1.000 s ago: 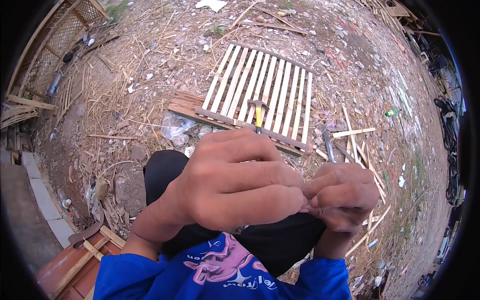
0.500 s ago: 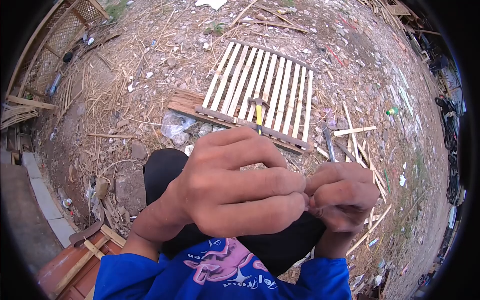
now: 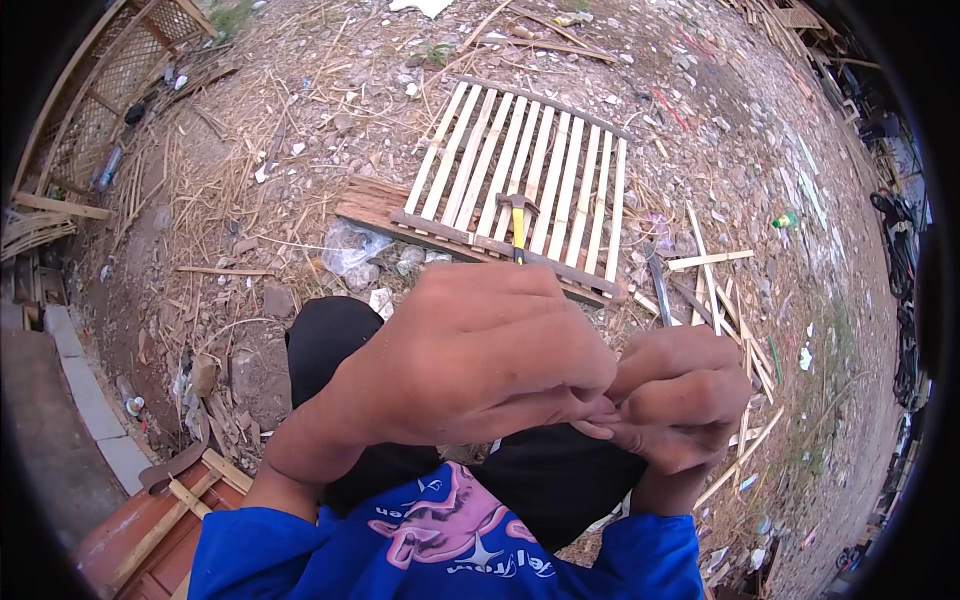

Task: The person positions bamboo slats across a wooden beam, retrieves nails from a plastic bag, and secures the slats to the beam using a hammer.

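My left hand (image 3: 480, 355) is closed in front of my chest, its fingertips pinched together against the fingers of my right hand (image 3: 685, 395). Both hands meet at the fingertips, and anything between them is hidden or too small to name. Beyond them lies a slatted wooden panel (image 3: 548, 185) of pale strips fixed to darker rails. A claw hammer (image 3: 518, 225) with a yellow and black handle rests on its near rail, head pointing away from me. Neither hand touches the panel or the hammer.
A thick wooden plank (image 3: 372, 203) sits beneath the panel's near edge. Clear plastic (image 3: 352, 247) lies left of it. To the right are a long dark blade-like tool (image 3: 657, 285) and loose wood strips (image 3: 712, 270). A lattice frame (image 3: 110, 85) stands at far left.
My left hand has turned, its fingers curling in and bunching more tightly at the right hand's fingertips. My right hand has shifted only slightly. The panel and hammer stay put.
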Available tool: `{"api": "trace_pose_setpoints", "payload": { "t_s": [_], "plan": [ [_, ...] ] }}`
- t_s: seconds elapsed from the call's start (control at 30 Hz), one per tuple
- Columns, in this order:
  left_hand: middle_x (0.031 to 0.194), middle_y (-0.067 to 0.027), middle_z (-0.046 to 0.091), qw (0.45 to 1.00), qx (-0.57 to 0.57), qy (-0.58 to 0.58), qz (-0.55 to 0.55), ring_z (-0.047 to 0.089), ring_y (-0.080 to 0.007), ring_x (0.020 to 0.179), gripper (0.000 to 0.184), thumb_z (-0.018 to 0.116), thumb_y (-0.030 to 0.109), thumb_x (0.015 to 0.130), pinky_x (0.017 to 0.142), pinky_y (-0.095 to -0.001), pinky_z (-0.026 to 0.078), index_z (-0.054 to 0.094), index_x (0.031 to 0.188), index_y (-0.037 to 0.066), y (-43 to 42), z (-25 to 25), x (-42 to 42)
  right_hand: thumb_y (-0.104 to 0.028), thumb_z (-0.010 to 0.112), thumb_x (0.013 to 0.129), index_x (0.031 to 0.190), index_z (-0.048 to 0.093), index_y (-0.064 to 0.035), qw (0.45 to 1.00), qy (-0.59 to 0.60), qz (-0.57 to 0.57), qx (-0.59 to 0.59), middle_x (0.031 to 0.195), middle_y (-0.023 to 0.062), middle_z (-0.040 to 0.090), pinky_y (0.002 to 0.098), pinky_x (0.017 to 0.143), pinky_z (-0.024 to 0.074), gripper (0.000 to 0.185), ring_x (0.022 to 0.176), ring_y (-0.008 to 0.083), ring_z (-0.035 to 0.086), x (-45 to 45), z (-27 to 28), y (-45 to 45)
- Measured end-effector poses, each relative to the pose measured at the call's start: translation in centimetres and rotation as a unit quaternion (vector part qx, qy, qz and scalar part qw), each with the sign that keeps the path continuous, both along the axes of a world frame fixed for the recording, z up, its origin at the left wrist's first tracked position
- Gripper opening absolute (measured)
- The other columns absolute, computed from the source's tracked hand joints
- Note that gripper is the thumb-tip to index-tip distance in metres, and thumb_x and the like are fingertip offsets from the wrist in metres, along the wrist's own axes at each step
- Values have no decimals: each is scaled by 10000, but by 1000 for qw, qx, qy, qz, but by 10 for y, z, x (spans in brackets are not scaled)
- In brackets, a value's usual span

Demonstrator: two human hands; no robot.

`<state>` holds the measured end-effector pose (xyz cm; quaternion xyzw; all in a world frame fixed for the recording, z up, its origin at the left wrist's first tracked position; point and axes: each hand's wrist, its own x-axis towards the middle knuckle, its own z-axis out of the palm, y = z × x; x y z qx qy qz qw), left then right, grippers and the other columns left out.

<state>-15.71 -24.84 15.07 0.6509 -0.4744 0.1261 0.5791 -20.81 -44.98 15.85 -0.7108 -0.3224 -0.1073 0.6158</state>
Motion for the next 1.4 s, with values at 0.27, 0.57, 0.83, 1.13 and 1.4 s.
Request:
{"api": "trace_pose_setpoints", "payload": {
  "t_s": [0.27,0.57,0.83,1.13,1.4],
  "plan": [
    [683,-55,670,997,22,63,-30,632,-215,603,252,869,46,655,544,-290,480,633,736,82,2,3,1,-93,830,704,770,649,-40,1000,-22,8,-1,674,133,669,282,458,463,201,514,206,626,4,-3,3],
    [677,-68,661,995,4,88,-49,642,-209,625,269,867,1,635,547,-286,473,624,733,64,0,2,1,-50,828,696,787,674,-28,1000,16,17,17,711,136,688,291,505,505,180,578,239,674,2,-3,0],
    [689,-74,669,994,9,95,-61,642,-210,632,263,868,3,647,555,-285,475,628,738,62,0,0,2,-38,834,685,791,675,-25,1000,22,14,13,705,127,689,290,505,505,192,581,235,677,1,-4,-2],
    [693,-78,675,993,11,99,-64,657,-213,653,262,873,10,648,560,-285,473,632,737,60,0,0,3,-47,849,670,799,684,-43,1000,9,10,5,701,102,691,275,515,504,210,579,219,675,3,-3,-1],
    [813,-110,678,989,-18,148,18,647,-199,756,236,789,11,762,693,-326,506,618,921,48,49,-11,-5,-64,861,639,812,625,-48,985,105,-133,38,695,100,667,262,519,466,293,591,179,634,-11,-5,-8]
  ]
}}
